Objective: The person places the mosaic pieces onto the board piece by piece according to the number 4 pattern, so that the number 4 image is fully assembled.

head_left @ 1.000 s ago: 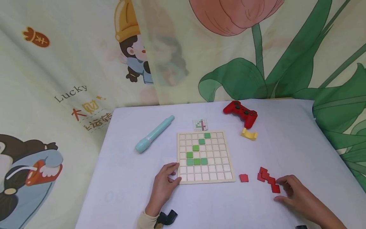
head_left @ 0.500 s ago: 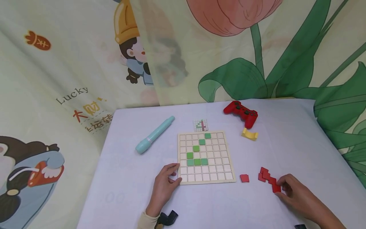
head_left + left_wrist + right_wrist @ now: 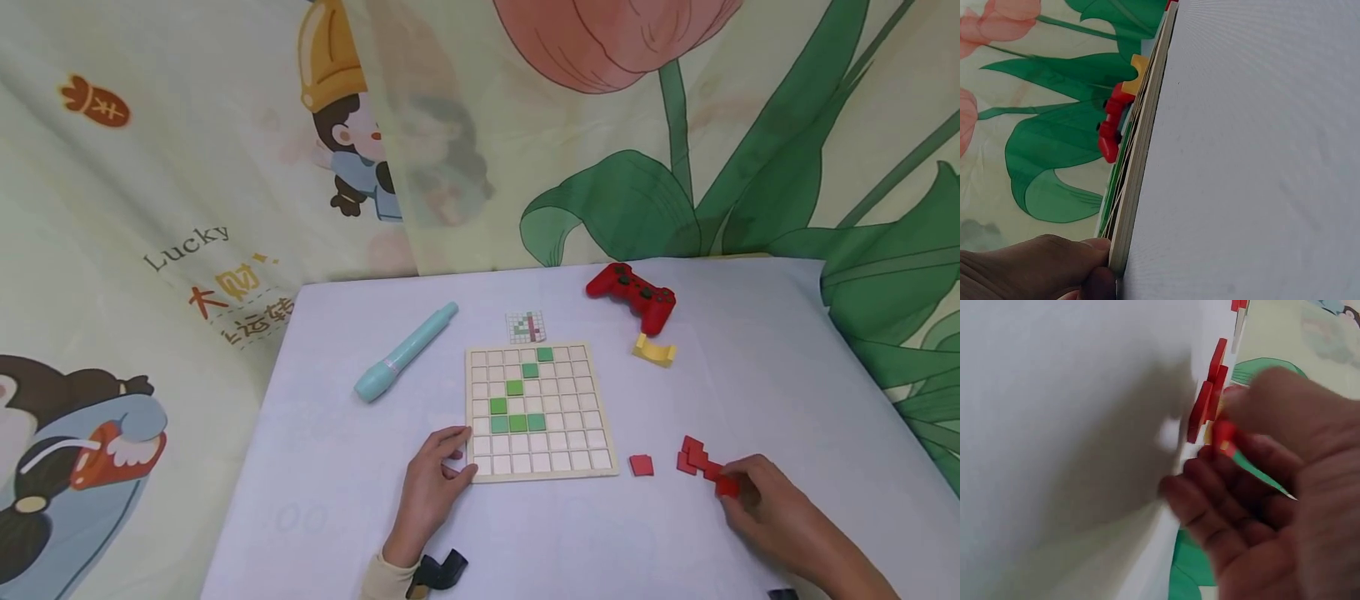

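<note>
My left hand (image 3: 431, 483) rests at the left edge of a square wooden grid board (image 3: 543, 481), index fingertip and thumb touching the edge near its lower corner. Green square tiles (image 3: 517, 423) fill several cells of the board, in a diagonal and a short row. On the right, my right hand (image 3: 780, 517) pinches a red square tile (image 3: 1224, 435) between thumb and index finger. It is slightly raised, beside a cluster of red tiles (image 3: 693, 455) lying partly overlapped on the table. In the right wrist view the other fingers curl loosely below it.
A separate small pile of red tiles (image 3: 641, 465) lies right of the board. Behind the board is a small printed pattern card (image 3: 525, 327). A teal flashlight-shaped object (image 3: 405, 354), a red game controller (image 3: 632, 297) and a yellow arched block (image 3: 654, 351) stand farther back.
My right thumb and index finger have closed on the nearest red tile of the cluster and drawn it up a little. My left hand stays at the board's edge.
</note>
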Demonstrator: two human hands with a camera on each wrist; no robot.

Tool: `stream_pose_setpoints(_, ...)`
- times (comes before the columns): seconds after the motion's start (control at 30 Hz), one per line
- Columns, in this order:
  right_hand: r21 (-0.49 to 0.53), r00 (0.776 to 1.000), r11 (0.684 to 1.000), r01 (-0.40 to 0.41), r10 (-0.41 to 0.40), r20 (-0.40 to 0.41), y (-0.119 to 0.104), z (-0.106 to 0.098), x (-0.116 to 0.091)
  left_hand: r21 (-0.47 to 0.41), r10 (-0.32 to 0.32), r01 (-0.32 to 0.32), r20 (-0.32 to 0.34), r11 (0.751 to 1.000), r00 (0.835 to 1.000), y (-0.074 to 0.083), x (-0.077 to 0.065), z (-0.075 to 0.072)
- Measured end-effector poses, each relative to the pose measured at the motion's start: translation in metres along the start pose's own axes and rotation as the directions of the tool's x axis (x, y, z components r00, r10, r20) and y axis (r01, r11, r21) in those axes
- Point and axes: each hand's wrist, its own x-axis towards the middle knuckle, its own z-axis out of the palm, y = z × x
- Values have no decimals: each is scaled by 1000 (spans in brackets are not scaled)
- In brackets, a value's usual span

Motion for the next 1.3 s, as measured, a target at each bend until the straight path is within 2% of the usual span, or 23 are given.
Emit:
stream_pose_setpoints(0.13,1,992,997,73,-73,-108,-6,-8,5,-3,-1,1,1,1000,1000,-1,0,0)
stream_pose_setpoints(0.27,-16,960,975,221,-221,-171,-22,-21,23,-6,0,0,0,1000,1000,-1,0,0)
stream_pose_setpoints(0.37,-15,924,939,344,-341,-174,-40,-32,44,-8,-1,1,1,1000,1000,-2,0,0)
stream_pose_setpoints(0.5,-5,862,873,488,-483,-153,-69,-43,75,-9,-5,5,9,1000,1000,-2,-1,0)
stream_pose_setpoints(0.63,-15,810,818,575,-573,-124,-99,-44,112,-4,-7,7,12,1000,1000,-3,-1,0)
stream_pose_setpoints(0.73,-1,809,811,585,-584,-67,-121,-37,141,-6,-6,6,9,1000,1000,-2,-1,-1)
stream_pose_setpoints(0.9,63,831,835,547,-550,76,-150,-20,178,-10,2,-2,10,1000,1000,-2,1,-2)
stream_pose_setpoints(1.0,91,820,830,550,-558,128,-161,-8,193,-10,11,-10,11,1000,1000,-3,2,-2)
stream_pose_setpoints(1.13,109,800,814,570,-580,154,-171,6,206,-11,13,-12,13,1000,1000,-4,2,-2)
stream_pose_setpoints(1.3,112,814,839,532,-543,205,-174,23,216,-17,4,-4,20,1000,1000,-5,2,-2)
